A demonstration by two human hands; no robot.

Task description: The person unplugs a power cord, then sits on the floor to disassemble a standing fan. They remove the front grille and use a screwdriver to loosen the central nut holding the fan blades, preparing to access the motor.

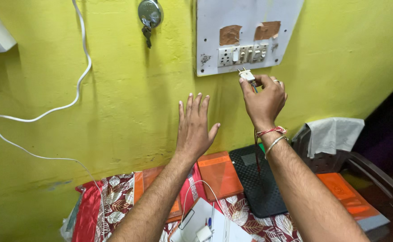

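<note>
I have my right hand [264, 99] raised just below the switchboard [245, 33], thumb and fingers pinched tight on a small white plug [246, 75], with its metal pins tipped up and to the left toward the row of sockets [243, 54]. The plug is still clear of the board, hanging in the air just under the sockets and not touching them. I judge I am holding it by its back end so the pins stay free and I can see where they point. A thin dark wire [256, 152] drops from the plug past my wrist toward the black perforated box [258, 181] on the patterned cloth [115, 197] below, so the lead hangs slack and does not tug. My left hand [195, 127] holds nothing; its fingers are spread wide, palm toward the yellow wall [129, 98], seemingly to steady me, though I cannot tell if it touches the wall. The plug itself is small, pale and boxy, with two short pins showing and a hint of blue at the wire end. The board is a white panel with two brown tape patches above the sockets. Orange books [219, 172] lie beside the box, a white cable [77, 89] trails across the wall, and a padlock with keys [149, 15] hangs higher up.
</note>
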